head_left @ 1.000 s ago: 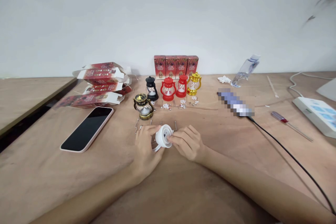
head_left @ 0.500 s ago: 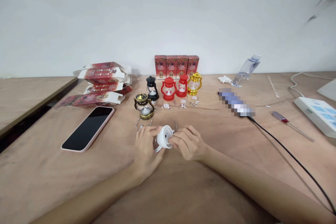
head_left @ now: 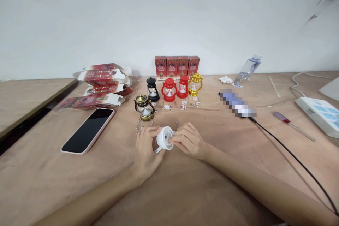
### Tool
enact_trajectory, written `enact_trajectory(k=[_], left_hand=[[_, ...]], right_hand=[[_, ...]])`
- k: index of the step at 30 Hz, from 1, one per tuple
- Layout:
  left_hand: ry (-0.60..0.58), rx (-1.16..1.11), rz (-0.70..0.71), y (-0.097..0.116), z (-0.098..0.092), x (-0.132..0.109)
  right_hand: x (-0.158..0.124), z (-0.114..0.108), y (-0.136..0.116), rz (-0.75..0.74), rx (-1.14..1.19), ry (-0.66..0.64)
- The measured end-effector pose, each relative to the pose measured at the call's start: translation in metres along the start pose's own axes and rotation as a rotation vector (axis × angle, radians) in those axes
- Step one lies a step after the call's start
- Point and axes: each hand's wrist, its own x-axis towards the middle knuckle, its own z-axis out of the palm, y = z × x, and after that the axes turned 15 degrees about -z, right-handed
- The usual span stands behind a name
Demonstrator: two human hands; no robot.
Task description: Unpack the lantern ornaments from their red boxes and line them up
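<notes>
A small white lantern (head_left: pixel 160 139) lies tipped on its side in my left hand (head_left: pixel 145 146), with its round underside turned toward me and to the right. My left fingers wrap around its body. Dark spots show inside the recessed base. The fingertips of my right hand (head_left: pixel 189 141) are pinched together at the right edge of that base; whatever they hold is hidden. Just beyond my left hand stands a bronze-and-black lantern (head_left: pixel 144 107). Thin bent wire pieces (head_left: pixel 138 126) lie between it and my hands.
Behind stand a black lantern (head_left: pixel 152 89), two red lanterns (head_left: pixel 169 90) and a gold lantern (head_left: pixel 195 84), before red boxes (head_left: pixel 171 67). Opened cartons (head_left: pixel 103 81) and a phone (head_left: pixel 88 130) lie left. Rightward are a bottle (head_left: pixel 247 70), a screwdriver (head_left: pixel 292 125) and a power strip (head_left: pixel 321 113).
The view has shifted very slightly. Both hands keep their places on the white lantern, the right fingertips still pinched at its base.
</notes>
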Motion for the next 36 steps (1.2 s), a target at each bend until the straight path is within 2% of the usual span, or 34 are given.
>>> enact_trajectory(k=[10, 16, 28, 36], left_hand=[[-0.038, 0.040, 0.038, 0.0061, -0.0047, 0.0024], [-0.008, 0.021, 0.031, 0.0057, -0.0036, 0.0028], [-0.053, 0.072, 0.041, 0.0047, -0.0034, 0.0014], [-0.058, 0.089, 0.040, 0.0044, -0.0033, 0.0015]], right_hand=[[-0.0038, 0.0008, 0.0046, 0.125, 0.170, 0.133], [-0.0040, 0.0007, 0.0066, 0.151, 0.226, 0.110], [-0.0019, 0.0014, 0.0077, 0.213, 0.320, 0.142], [-0.0018, 0.0020, 0.0074, 0.204, 0.300, 0.129]])
